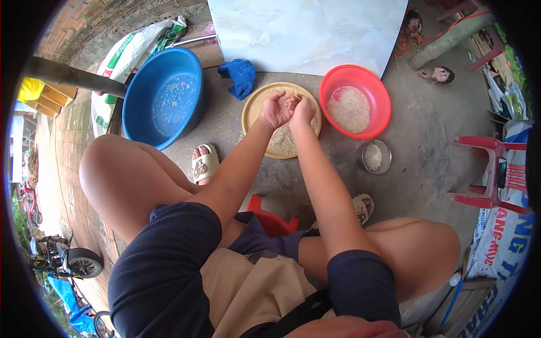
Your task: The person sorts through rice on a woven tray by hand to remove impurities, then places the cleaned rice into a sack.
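My left hand (275, 111) and my right hand (303, 110) meet over a round woven tray (247, 119) with pale rice grains (282, 141) spread on it. The left palm is turned partly upward, its fingers curled toward the right hand. My right hand is closed, its fingers bent in against the left fingertips. Anything between the fingers is too small to make out. To the right of the tray stands a red basin (385, 107) with rice (349, 110) in it. A small metal bowl (387, 156) with some rice sits below that basin.
A large blue basin (131, 107) with white residue stands at left, beside a blue cloth (241, 77). A white board (304, 34) is behind the tray. Birds (438, 75) are at the upper right, a red plastic chair (479, 169) at the right. Sandalled feet (204, 164) flank the tray's near side.
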Demonstrator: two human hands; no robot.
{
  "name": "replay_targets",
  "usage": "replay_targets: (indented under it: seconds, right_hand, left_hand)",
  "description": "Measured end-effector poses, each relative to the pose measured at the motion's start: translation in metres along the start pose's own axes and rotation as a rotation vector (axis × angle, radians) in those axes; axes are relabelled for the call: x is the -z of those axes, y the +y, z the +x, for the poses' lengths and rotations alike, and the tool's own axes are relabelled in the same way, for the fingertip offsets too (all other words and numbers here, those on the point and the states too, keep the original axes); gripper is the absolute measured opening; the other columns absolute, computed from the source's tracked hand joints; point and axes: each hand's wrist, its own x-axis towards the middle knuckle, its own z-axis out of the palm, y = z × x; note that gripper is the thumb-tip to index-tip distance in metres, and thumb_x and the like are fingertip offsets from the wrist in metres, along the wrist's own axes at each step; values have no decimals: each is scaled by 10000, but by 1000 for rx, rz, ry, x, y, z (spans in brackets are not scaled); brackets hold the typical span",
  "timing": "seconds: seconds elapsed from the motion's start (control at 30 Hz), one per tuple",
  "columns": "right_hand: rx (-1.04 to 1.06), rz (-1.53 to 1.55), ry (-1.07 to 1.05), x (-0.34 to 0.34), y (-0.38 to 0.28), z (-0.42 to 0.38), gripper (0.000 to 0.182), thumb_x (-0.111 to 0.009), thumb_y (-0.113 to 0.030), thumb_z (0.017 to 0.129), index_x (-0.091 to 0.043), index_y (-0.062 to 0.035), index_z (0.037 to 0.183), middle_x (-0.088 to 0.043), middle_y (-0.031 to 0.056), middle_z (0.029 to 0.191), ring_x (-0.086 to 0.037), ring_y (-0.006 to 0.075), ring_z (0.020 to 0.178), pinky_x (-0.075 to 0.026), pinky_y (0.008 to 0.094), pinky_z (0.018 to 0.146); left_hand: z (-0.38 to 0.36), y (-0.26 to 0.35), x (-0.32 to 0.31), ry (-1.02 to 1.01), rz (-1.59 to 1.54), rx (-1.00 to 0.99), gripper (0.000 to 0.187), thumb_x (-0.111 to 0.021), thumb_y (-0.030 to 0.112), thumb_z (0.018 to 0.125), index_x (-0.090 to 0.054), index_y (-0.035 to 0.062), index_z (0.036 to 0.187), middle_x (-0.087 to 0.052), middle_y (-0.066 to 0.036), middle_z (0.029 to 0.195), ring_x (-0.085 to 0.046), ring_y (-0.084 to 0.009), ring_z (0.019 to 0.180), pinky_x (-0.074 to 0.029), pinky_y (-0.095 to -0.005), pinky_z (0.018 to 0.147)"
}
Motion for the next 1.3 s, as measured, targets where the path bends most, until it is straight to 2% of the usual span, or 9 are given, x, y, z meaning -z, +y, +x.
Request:
replay_targets:
  seconds: [0.1,0.23,0.4,0.8,0.97,1.1,1.17,1.23,1.3]
  right_hand:
    - [-18,-82,-31,0,-1,1,242,-387,-139,824,-590,-15,782,-535,21,627,-484,106,521,-391,229,481]
    - [-125,186,-16,-8,9,26,322,-318,-176,864,-606,-38,817,-615,69,831,-576,199,778,-461,326,727]
    - [-269,232,-305,34,-2,43,261,-368,-219,877,-585,-75,862,-613,96,847,-586,187,764,-475,289,672]
    - [-134,249,-71,58,-42,14,228,-373,-211,868,-554,-89,804,-583,92,780,-560,188,699,-468,292,623]
    - [-174,327,137,68,-71,-4,196,-404,-216,813,-433,-140,634,-464,20,558,-439,145,449,-381,274,430]
    - [-225,0,-30,55,-136,-56,279,-383,-217,840,-315,-158,575,-301,-25,479,-220,92,366,-187,223,362]
    - [-49,-642,-148,72,-175,-62,291,-429,-267,825,-433,-99,587,-410,17,503,-344,136,368,-282,266,361]
    - [430,-1589,97,94,-203,-65,363,-457,-317,811,-572,8,697,-560,121,604,-514,217,434,-404,336,412]
    - [626,-1966,89,137,-226,-54,446,-452,-338,815,-605,80,798,-615,218,712,-606,297,540,-476,384,518]
  left_hand:
    - [26,0,5,68,25,10,286,-447,242,865,-556,9,740,-545,-90,646,-494,-173,578,-444,-270,559]
    - [48,-15,-16,489,858,-314,340,-461,248,881,-618,-5,715,-618,-100,674,-585,-196,617,-475,-313,615]
    - [59,-49,-34,550,1858,-689,327,-459,218,850,-634,-41,750,-620,-227,714,-614,-347,664,-483,-404,648]
    - [10,-98,-106,597,2151,-1093,298,-503,303,806,-680,79,720,-628,-95,807,-550,-278,808,-420,-426,728]
    - [-21,-82,-57,884,2105,-774,288,-485,286,811,-654,103,956,-591,-104,1008,-524,-281,896,-382,-425,753]
    - [-34,-56,-28,997,1722,-157,371,-480,282,798,-624,24,1023,-580,-184,1097,-521,-324,1064,-382,-453,894]
    - [-4,-42,29,913,1566,-115,395,-478,271,790,-610,-7,1037,-578,-212,1097,-537,-336,1052,-395,-441,894]
    - [0,-44,41,836,1419,-59,419,-475,260,781,-597,-37,1051,-576,-239,1098,-553,-348,1040,-408,-428,893]
    - [-12,-42,24,854,1274,-125,435,-478,223,768,-572,-81,1065,-583,-275,1050,-577,-376,987,-431,-395,866]
